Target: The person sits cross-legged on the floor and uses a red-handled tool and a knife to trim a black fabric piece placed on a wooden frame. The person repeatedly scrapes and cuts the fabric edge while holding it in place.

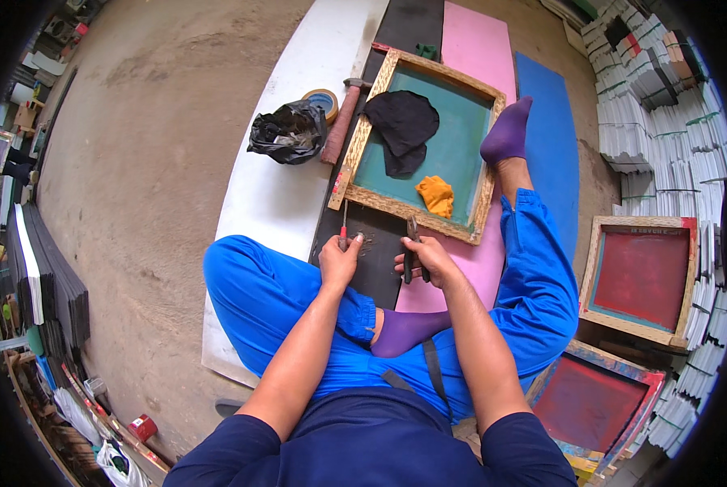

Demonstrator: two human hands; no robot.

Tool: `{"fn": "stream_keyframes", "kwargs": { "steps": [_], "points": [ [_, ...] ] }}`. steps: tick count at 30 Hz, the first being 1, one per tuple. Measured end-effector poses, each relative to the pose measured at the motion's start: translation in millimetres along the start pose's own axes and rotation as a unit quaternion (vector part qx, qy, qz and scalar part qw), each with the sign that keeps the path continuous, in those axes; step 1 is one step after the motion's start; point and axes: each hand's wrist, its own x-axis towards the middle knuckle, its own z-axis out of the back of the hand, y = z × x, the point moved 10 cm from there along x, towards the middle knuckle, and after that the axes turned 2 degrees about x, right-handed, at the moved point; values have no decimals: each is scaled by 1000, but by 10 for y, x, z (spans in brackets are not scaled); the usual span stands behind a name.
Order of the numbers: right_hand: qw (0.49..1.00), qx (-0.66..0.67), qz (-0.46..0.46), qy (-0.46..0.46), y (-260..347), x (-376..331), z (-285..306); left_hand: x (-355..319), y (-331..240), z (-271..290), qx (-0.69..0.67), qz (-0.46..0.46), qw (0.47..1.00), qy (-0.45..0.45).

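Now | L hand (339, 260) fingers grip screwdriver (344, 231) | R hand (428, 256) fingers clamp pliers (412, 243) | frame (379, 105): cloths inside

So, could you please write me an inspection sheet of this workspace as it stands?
Surface: black, white, pink and blue boards laid on a dirt floor.
Job's things: wooden screen frame with green mesh; black cloth and orange rag on it.
Clutter: hammer, tape roll, black bag.
Grippers: left hand grips a red-handled screwdriver; right hand grips pliers at the frame's near edge.
Cables: nothing seen.
Surroundings: two red-mesh frames on the right, stacked white sheets behind them.
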Motion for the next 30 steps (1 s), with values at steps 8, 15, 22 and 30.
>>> {"fn": "stream_keyframes", "kwargs": {
  "steps": [8, 15, 22, 30],
  "points": [
    [999, -3, -38, 18, 148, 37, 138, -4, -29, -51, -15, 1, 1000, 7],
    [995, -34, -93, 32, 196, 42, 168, 25, -33, -94, -34, 7, 999, 15],
    [986, -102, 37, -123, 258, 87, 171, 38, -92, -164, -32, 1, 999, 18],
    [985, -75, 70, -141, 225, 110, 96, 74, -87, -194, -33, 21, 999, 20]
  ]
}}
